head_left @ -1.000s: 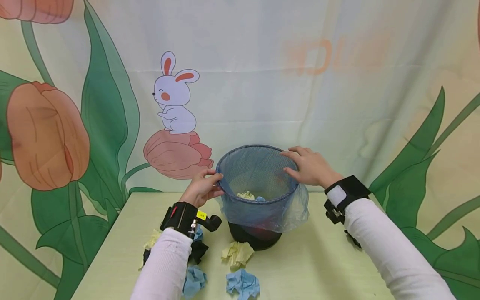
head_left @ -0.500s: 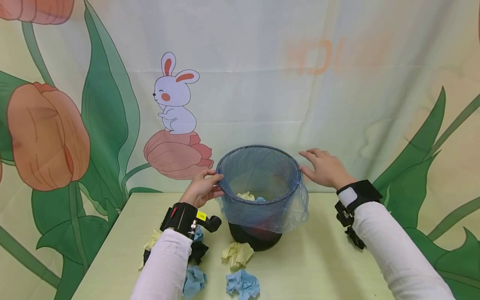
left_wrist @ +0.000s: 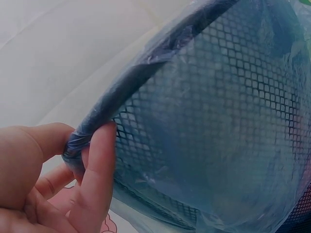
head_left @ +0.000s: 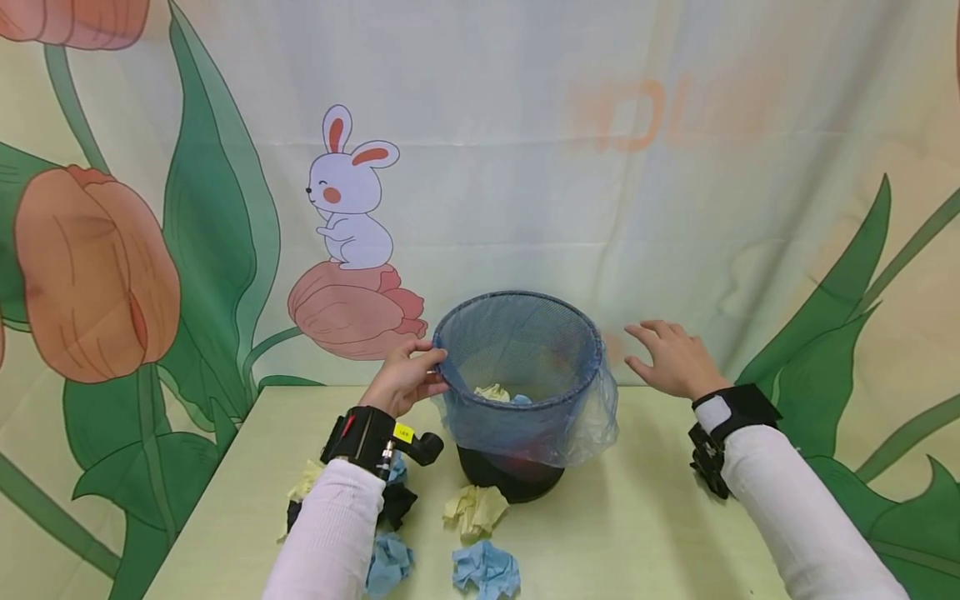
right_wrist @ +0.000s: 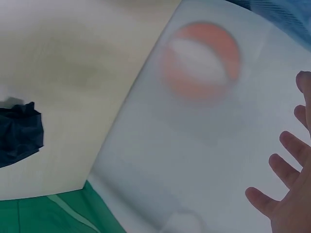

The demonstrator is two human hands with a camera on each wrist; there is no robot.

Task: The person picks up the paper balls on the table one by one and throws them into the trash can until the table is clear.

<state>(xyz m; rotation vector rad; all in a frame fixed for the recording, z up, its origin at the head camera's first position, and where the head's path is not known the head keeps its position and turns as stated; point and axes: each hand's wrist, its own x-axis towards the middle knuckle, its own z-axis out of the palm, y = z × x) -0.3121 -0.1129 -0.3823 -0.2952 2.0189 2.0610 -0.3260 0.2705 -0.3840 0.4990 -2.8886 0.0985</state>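
Observation:
A black mesh wastebasket [head_left: 517,478] stands upright on the table, lined with a thin blue plastic bag [head_left: 581,429] folded over its rim. My left hand [head_left: 405,379] pinches the bag-covered rim on the left side. In the left wrist view, the thumb lies outside the rim [left_wrist: 141,77] and a fingertip touches the lined mesh. My right hand [head_left: 678,360] hovers apart from the basket, to its right, fingers spread and holding nothing. Inside the basket lie a crumpled yellow paper [head_left: 492,392] and a bit of crumpled blue paper [head_left: 521,399].
Crumpled yellow paper [head_left: 477,510] and blue paper [head_left: 486,569] lie before the basket. More blue [head_left: 388,563], black [head_left: 397,503] and yellow paper [head_left: 306,478] lies around my left forearm. Black crumpled paper [right_wrist: 19,135] rests on the right. A printed curtain [head_left: 510,167] hangs behind the table.
My right hand has left the basket's right rim and moved to the right and slightly down. The left hand keeps its hold on the rim, and the basket stays in place.

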